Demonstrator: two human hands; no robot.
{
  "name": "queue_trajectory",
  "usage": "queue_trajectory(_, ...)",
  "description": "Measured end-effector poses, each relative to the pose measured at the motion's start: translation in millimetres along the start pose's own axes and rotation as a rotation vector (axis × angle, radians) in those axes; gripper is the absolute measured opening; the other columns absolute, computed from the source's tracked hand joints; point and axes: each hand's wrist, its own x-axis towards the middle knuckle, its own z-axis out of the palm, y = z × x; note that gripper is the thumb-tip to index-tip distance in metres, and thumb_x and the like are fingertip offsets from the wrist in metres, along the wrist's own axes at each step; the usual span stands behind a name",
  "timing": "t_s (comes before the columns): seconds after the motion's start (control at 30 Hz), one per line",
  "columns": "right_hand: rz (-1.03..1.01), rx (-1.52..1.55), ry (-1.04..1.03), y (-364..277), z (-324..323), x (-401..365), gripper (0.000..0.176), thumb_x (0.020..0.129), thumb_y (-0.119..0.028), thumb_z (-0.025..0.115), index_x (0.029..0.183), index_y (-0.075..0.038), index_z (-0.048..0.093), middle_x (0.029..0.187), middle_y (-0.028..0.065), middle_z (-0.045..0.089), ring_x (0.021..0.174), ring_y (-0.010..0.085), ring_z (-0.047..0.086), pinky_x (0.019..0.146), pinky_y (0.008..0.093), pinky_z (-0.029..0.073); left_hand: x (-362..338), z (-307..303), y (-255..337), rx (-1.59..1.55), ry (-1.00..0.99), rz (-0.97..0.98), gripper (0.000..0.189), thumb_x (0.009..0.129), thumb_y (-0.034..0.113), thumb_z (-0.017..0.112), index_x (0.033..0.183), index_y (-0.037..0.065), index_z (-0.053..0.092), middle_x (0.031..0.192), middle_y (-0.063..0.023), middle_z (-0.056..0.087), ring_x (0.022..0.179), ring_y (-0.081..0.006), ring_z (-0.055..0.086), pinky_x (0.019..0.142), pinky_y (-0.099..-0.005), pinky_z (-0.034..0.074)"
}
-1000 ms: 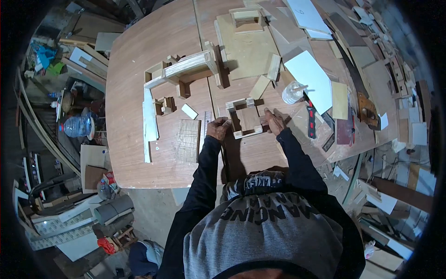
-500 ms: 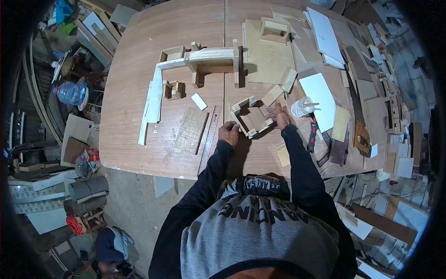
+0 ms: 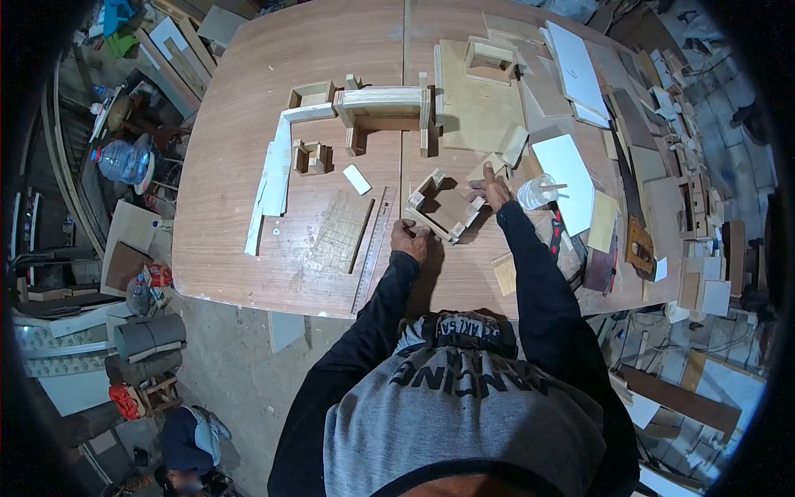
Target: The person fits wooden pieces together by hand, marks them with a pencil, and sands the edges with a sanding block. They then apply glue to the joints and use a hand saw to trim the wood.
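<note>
Left hand: we see it (image 3: 409, 240) just below the centre of the frame, fingers drawn narrow beside the small wooden box; we cannot tell whether they grip it.
Right hand: we find it (image 3: 495, 190) right of centre, fingers spread wide, thumb near the box's right corner and fingertips by a light wood scrap (image 3: 487, 166).
Small wooden box: we have it (image 3: 431, 224) at the centre of the frame, lying turned at a slant on the table (image 3: 224, 182), between the two hands.
Left of the box: we see a ruler (image 3: 375, 248), a scored board (image 3: 341, 232) and a small white block (image 3: 357, 180).
Upper middle: we see a larger wooden frame (image 3: 383, 99) standing on the table, and right of it a plywood sheet (image 3: 480, 103) bearing a small open box (image 3: 491, 60).
Right side: we see a clear jar (image 3: 535, 193) with a stick in it, touching or just beside a white panel (image 3: 571, 166), and farther right a handsaw (image 3: 639, 248).
Lower left: we see another person (image 3: 186, 439) near the floor.
</note>
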Motion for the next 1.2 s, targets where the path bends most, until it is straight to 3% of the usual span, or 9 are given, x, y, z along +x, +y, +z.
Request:
queue_trajectory(0.13,-0.018,0.027,0.002,30,-13,2,0.089,0.085,-0.068,0.017,0.118,0.008,0.049,0.098,0.0202,0.062,0.089,0.0250,0.057,0.085,0.0341,0.041,3,-6,4,0.254,0.020,0.050,0.045,0.070,0.010,0.069,0.102,-0.003,0.040,0.077,-0.0113,0.055,0.068,-0.0165,0.054,0.062,-0.0295,0.045)
queue_trajectory(0.2,-0.127,0.230,0.147,56,-17,1,0.076,0.087,-0.062,0.021,0.118,0.001,0.052,0.101,0.0170,0.062,0.092,0.0269,0.056,0.086,0.0351,0.042,-4,-9,21,0.313,0.041,0.069,0.048,0.069,0.011,0.070,0.103,-0.002,0.039,0.079,-0.0125,0.055,0.070,-0.0185,0.054,0.064,-0.0313,0.045)
queue_trajectory(0.3,-0.078,0.226,0.374,25,8,-75,0.054,0.088,-0.046,0.037,0.117,-0.002,0.051,0.096,0.0119,0.062,0.088,0.0239,0.056,0.080,0.0335,0.045,-11,-12,43,0.434,0.055,0.049,0.056,0.068,0.013,0.072,0.109,-0.001,0.036,0.084,-0.0159,0.055,0.075,-0.0232,0.056,0.068,-0.0343,0.045)
queue_trajectory(0.33,-0.084,0.176,0.416,20,15,-92,0.048,0.088,-0.041,0.042,0.117,-0.003,0.051,0.095,0.0101,0.062,0.087,0.0230,0.056,0.078,0.0329,0.046,-10,-13,46,0.498,0.049,0.012,0.062,0.067,0.014,0.072,0.113,-0.001,0.034,0.087,-0.0180,0.056,0.077,-0.0258,0.057,0.070,-0.0355,0.046)
queue_trajectory(0.47,-0.363,-0.758,0.529,85,31,-98,0.047,0.078,-0.021,0.059,0.119,-0.003,0.046,0.097,0.0107,0.060,0.086,0.0205,0.056,0.074,0.0317,0.048,3,-15,20,0.618,0.088,0.161,0.071,0.067,0.016,0.072,0.122,0.001,0.029,0.090,-0.0194,0.059,0.082,-0.0292,0.059,0.074,-0.0367,0.047)
queue_trajectory(0.53,-0.408,-0.602,0.514,77,52,-117,0.061,0.066,-0.008,0.066,0.122,-0.002,0.042,0.103,0.0121,0.057,0.088,0.0209,0.055,0.076,0.0333,0.048,0,-19,40,0.542,-0.090,0.032,0.075,0.067,0.017,0.072,0.127,0.003,0.028,0.088,-0.0184,0.062,0.081,-0.0296,0.061,0.074,-0.0365,0.048)
queue_trajectory(0.67,-0.437,-0.533,0.395,34,67,-142,0.080,0.061,-0.011,0.071,0.129,-0.001,0.029,0.114,0.0188,0.051,0.100,0.0277,0.052,0.086,0.0386,0.045,44,-20,-28,0.127,-0.202,-0.036,0.071,0.068,0.018,0.072,0.126,0.005,0.032,0.079,-0.0146,0.063,0.076,-0.0289,0.062,0.071,-0.0368,0.048)
queue_trajectory(0.73,-0.420,-0.539,0.403,28,73,-144,0.084,0.060,-0.013,0.072,0.130,-0.002,0.027,0.116,0.0206,0.050,0.103,0.0293,0.051,0.088,0.0392,0.043,18,-22,14,0.545,-0.177,0.170,0.069,0.068,0.019,0.071,0.125,0.004,0.034,0.078,-0.0145,0.063,0.075,-0.0290,0.062,0.070,-0.0369,0.049)
queue_trajectory(1.2,-0.330,-0.514,0.504,35,72,-133,0.086,0.062,-0.023,0.074,0.131,-0.001,0.027,0.126,0.0237,0.043,0.116,0.0359,0.042,0.098,0.0401,0.035,-4,-9,38,0.837,-0.193,0.020,0.058,0.073,0.029,0.067,0.114,0.001,0.036,0.090,-0.0265,0.060,0.088,-0.0406,0.058,0.075,-0.0446,0.047)
